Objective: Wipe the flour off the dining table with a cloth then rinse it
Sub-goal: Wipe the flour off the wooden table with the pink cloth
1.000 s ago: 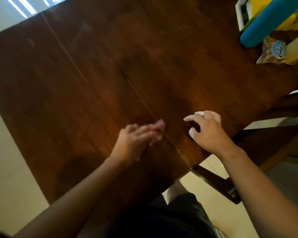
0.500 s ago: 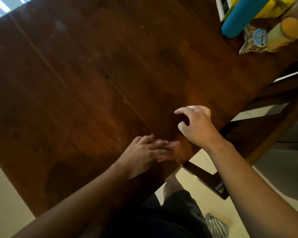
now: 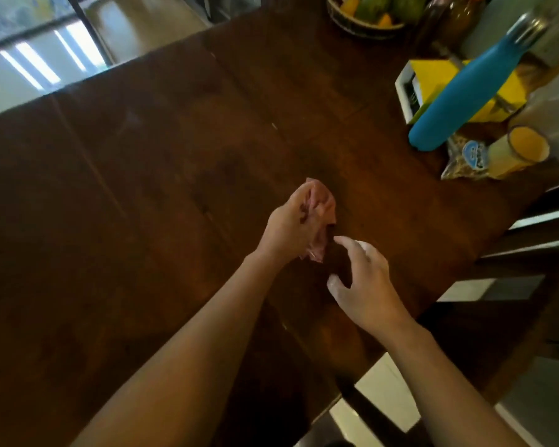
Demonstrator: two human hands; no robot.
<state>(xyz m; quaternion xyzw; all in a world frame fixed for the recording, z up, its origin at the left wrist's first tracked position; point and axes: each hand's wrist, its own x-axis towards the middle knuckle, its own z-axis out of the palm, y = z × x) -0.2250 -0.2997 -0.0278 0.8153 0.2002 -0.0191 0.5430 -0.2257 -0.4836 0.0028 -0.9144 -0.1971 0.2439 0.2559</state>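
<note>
Dark wooden table [image 3: 142, 188] stands on a pale floor [image 3: 388, 398].

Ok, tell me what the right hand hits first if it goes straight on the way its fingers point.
Likely the pink cloth gripped in the left hand; the fingers of the right hand aim at it across a small gap, though depth is unclear.

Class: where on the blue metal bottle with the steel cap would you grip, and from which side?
Wrap the blue metal bottle round its straight middle, from the side facing the bare dark wooden table. It appears upright; a yellow box crowds its far side and a glass of orange drink stands near its base.
</note>
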